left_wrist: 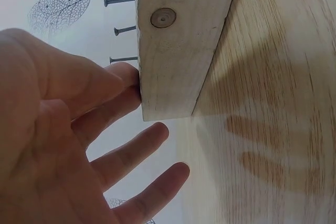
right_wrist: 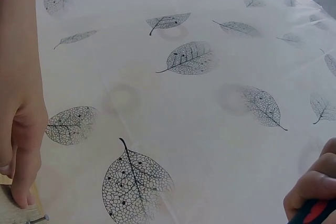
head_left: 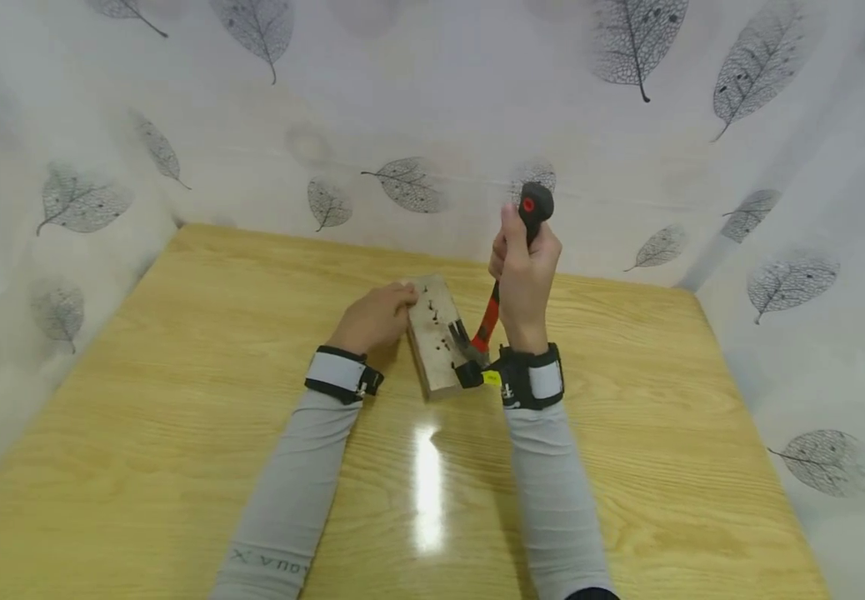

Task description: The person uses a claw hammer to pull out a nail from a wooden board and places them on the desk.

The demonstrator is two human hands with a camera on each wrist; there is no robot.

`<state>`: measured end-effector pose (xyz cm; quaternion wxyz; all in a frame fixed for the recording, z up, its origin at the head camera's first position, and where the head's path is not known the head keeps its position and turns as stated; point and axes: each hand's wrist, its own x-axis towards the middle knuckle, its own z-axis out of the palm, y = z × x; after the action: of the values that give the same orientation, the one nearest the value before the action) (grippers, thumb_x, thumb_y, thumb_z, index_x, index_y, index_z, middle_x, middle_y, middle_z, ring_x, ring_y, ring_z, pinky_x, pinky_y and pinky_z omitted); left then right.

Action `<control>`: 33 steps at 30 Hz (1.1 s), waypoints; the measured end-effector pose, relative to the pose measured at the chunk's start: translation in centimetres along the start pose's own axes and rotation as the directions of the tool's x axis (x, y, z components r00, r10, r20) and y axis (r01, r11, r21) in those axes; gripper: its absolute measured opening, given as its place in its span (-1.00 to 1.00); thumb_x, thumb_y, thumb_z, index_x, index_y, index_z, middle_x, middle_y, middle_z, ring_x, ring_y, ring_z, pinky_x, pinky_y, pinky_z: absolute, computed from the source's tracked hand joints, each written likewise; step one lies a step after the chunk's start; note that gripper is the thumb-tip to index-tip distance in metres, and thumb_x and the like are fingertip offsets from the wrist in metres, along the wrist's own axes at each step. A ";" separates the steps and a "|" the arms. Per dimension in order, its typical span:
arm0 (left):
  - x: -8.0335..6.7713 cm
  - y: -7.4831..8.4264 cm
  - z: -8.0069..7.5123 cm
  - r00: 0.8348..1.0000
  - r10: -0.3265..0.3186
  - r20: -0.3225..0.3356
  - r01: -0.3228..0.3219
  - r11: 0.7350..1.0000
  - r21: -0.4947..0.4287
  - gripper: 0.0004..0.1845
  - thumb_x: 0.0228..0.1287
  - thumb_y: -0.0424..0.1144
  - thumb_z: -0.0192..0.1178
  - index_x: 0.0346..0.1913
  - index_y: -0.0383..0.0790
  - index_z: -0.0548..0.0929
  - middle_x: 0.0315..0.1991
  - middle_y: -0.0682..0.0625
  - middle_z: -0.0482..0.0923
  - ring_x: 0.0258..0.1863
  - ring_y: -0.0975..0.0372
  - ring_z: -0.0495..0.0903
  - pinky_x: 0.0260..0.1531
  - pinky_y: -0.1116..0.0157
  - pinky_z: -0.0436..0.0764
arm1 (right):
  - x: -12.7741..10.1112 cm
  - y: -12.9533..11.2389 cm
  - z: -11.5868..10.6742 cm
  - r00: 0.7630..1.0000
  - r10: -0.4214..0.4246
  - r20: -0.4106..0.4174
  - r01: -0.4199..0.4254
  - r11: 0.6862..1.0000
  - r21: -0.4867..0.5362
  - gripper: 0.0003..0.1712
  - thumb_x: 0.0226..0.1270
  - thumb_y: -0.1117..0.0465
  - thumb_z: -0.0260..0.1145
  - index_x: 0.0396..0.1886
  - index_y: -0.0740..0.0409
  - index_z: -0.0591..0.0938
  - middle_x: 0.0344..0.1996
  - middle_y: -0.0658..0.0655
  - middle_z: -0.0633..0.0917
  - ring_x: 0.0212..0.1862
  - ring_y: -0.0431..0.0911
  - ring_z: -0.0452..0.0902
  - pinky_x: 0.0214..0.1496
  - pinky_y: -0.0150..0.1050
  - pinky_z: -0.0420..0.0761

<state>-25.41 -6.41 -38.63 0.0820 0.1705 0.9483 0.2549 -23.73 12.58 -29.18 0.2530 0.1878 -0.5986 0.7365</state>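
My right hand (head_left: 528,271) is wrapped round the handle of a red-and-black hammer (head_left: 487,319), its butt pointing up past my fist and its head low at the right side of a wooden block (head_left: 427,323). The forked claw reaches over the block's upper face; I can't tell whether it touches a nail. The block lies at a slant on the wood-grained counter (head_left: 215,375), between my hands. Several dark nails (left_wrist: 121,0) stick out of that face, and a round knot (left_wrist: 163,18) shows on its side. My left hand (head_left: 376,318) isn't clenched: thumb and forefinger press the block's far end while the other fingers stretch out beyond it. I wear grey sleeves (head_left: 290,483) and strapped wristbands (head_left: 337,372). Behind the counter hangs white leaf-printed cloth (head_left: 440,100).
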 end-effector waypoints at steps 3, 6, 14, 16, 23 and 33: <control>-0.2 -0.2 -0.3 1.000 -0.004 -0.001 0.004 1.000 -0.013 -0.48 0.50 -0.38 -0.15 0.45 -0.14 0.46 0.54 -0.01 0.27 0.56 0.03 0.18 0.48 0.01 0.29 | 0.8 0.8 1.4 0.999 0.041 0.028 -0.040 0.999 -0.035 -0.73 0.57 0.14 0.14 -0.42 0.06 0.45 -0.74 -0.09 0.26 -0.75 -0.24 0.01 -0.72 -0.36 0.06; -0.1 -0.1 -0.1 1.000 -0.005 0.007 0.005 1.000 -0.029 -0.49 0.52 -0.39 -0.16 0.45 -0.14 0.46 0.54 0.00 0.26 0.57 0.06 0.15 0.47 0.02 0.31 | 1.5 1.5 2.5 0.994 0.097 0.044 -0.090 0.987 -0.137 -0.74 0.57 0.09 0.16 -0.36 0.09 0.49 -0.73 -0.08 0.31 -0.75 -0.23 0.07 -0.71 -0.35 0.13; 0.2 -0.4 0.3 1.000 -0.005 -0.018 0.004 0.999 -0.046 -0.52 0.51 -0.38 -0.13 0.41 -0.20 0.50 0.52 -0.02 0.30 0.54 0.03 0.22 0.49 0.04 0.29 | 3.3 4.0 4.8 0.974 0.194 0.113 -0.142 0.923 -0.358 -0.67 0.60 -0.01 0.11 -0.33 0.08 0.54 -0.64 0.02 0.44 -0.67 -0.14 0.18 -0.59 -0.28 0.15; 0.3 -0.5 0.3 1.000 0.000 -0.022 -0.001 0.999 -0.043 -0.52 0.51 -0.37 -0.12 0.40 -0.20 0.51 0.52 -0.02 0.31 0.53 0.02 0.23 0.51 0.05 0.25 | 3.7 4.3 5.2 0.971 0.209 0.118 -0.154 0.919 -0.362 -0.68 0.60 -0.02 0.11 -0.33 0.07 0.55 -0.63 0.03 0.45 -0.65 -0.14 0.20 -0.58 -0.28 0.15; 0.6 -0.7 0.2 1.000 0.008 -0.009 -0.008 0.998 -0.062 -0.52 0.51 -0.37 -0.13 0.40 -0.22 0.50 0.53 -0.04 0.28 0.55 0.02 0.20 0.55 0.09 0.17 | 4.7 5.3 6.5 0.962 0.231 0.143 -0.161 0.910 -0.382 -0.68 0.58 -0.01 0.13 -0.33 0.08 0.56 -0.61 0.00 0.48 -0.63 -0.15 0.19 -0.55 -0.32 0.13; 0.3 -0.6 0.0 1.000 -0.024 0.015 0.026 0.996 -0.087 -0.53 0.52 -0.39 -0.09 0.40 -0.18 0.51 0.54 0.00 0.26 0.56 0.04 0.17 0.53 0.08 0.21 | 5.0 6.0 7.4 0.970 0.191 0.148 -0.144 0.950 -0.277 -0.71 0.57 0.02 0.13 -0.31 0.09 0.57 -0.66 -0.04 0.44 -0.63 -0.17 0.25 -0.58 -0.35 0.22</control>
<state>-25.84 -6.81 -38.98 0.0992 0.1567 0.9377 0.2937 -31.50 5.15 -29.42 0.1592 0.1638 -0.7249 0.6498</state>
